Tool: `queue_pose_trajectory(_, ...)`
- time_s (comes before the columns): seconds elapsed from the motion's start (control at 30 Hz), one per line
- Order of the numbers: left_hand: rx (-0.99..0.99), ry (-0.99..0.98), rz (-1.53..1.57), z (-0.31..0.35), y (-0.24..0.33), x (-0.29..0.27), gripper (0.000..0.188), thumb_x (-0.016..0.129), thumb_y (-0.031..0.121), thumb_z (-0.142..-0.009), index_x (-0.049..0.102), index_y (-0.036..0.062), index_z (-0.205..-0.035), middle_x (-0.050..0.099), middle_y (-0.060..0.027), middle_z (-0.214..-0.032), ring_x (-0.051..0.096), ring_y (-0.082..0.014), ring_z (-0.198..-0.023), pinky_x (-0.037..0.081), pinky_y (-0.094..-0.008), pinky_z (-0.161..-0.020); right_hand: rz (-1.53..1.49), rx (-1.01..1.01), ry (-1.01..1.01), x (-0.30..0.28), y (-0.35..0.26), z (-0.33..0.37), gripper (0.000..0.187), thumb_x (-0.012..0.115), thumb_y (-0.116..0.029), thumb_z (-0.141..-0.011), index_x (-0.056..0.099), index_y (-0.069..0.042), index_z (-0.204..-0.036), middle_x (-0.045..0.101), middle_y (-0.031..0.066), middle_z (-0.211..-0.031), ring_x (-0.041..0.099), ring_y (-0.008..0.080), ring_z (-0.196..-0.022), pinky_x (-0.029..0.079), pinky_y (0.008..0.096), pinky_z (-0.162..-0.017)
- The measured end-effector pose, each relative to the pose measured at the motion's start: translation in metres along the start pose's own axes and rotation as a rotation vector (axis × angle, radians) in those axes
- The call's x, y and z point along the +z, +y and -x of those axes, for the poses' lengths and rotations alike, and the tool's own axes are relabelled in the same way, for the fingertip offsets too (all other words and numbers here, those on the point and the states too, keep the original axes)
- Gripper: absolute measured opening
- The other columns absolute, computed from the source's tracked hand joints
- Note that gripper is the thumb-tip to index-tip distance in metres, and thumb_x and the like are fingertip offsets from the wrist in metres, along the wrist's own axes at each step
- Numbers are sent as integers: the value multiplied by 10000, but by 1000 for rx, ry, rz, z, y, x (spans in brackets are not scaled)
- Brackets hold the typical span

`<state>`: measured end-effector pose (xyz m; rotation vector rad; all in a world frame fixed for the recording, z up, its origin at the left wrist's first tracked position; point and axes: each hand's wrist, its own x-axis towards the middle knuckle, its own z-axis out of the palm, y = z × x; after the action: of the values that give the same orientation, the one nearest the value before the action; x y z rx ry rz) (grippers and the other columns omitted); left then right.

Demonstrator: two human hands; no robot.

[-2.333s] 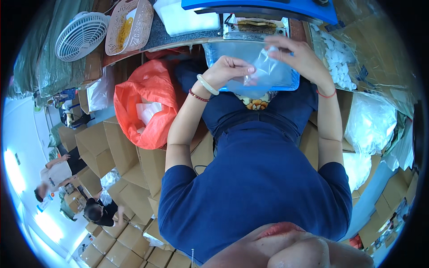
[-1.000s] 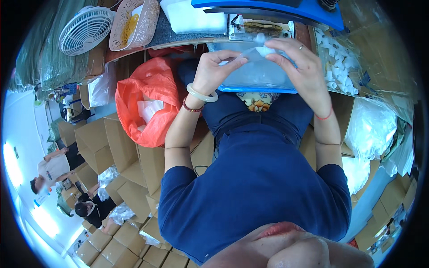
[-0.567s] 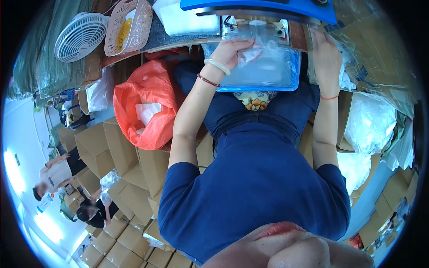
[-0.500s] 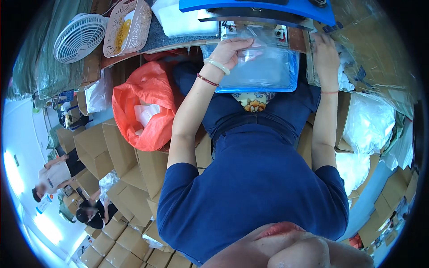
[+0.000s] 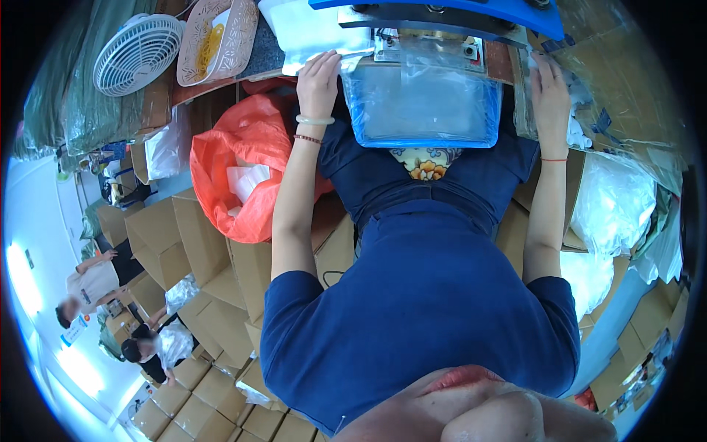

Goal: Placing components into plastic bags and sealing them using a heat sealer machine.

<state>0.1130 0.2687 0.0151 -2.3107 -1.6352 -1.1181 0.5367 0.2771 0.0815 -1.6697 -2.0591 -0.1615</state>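
Note:
My left hand (image 5: 319,82) is at the front edge of the worktop, fingers pressed together on the near edge of a translucent plastic bag (image 5: 313,33); the thumb is hidden. My right hand (image 5: 551,96) reaches over a cardboard edge right of the press, fingers stretched and slightly apart, beside small white pieces (image 5: 578,136). Between my hands is a blue-lined tray (image 5: 427,141). A clear plastic bag (image 5: 436,65) lies under the blue press (image 5: 442,15) and hangs over the tray's far side.
A white fan (image 5: 138,55) and a cream basket (image 5: 219,44) with yellow bands stand at far left. Below them is an open red bag (image 5: 239,173). Cardboard boxes (image 5: 155,239) surround me. Two people (image 5: 92,283) are in the left background.
My left hand has let go of the clear bag at the press and moved left to the plastic at the worktop edge. My right hand stays at the cardboard edge.

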Motion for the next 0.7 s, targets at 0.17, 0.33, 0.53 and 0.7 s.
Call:
queue_pose_trajectory(0.17, -333, -56, 200, -13, 31, -15, 132, 697, 41, -820, 706, 31, -952, 720, -113, -984, 682, -267, -936, 527, -352, -827, -508, 239, 49, -12, 3, 11, 218, 594, -72, -920, 651, -51, -1130, 647, 108, -1172, 666, 262, -1022, 527, 366, -859)
queue_pose_trajectory(0.33, -289, 72, 200, -11, 49, -26, 149, 717, 39, -807, 726, 19, -954, 725, -124, -932, 696, -279, -865, 543, -328, -767, -523, 334, -4, -17, -24, 14, 230, 648, -114, -928, 661, -43, -1147, 677, 73, -1158, 661, 163, -935, 511, 297, -869)
queue_pose_trajectory(0.53, -492, -95, 601, -27, 111, -50, 188, 742, 75, -832, 738, 5, -1006, 745, -117, -966, 710, -157, -860, 529, -256, -788, -870, 143, -128, -42, -113, 19, 188, 685, -78, -913, 687, -30, -1094, 697, 46, -1014, 636, 82, -855, 497, 218, -734)
queue_pose_trajectory(0.7, -574, -253, 777, -29, 123, -53, 200, 754, 114, -842, 738, -11, -997, 749, -118, -946, 700, -137, -857, 525, -248, -783, -1008, -1, -59, -66, -135, -17, 215, 668, -91, -930, 689, -32, -1136, 691, 43, -976, 626, 86, -833, 481, 200, -711)
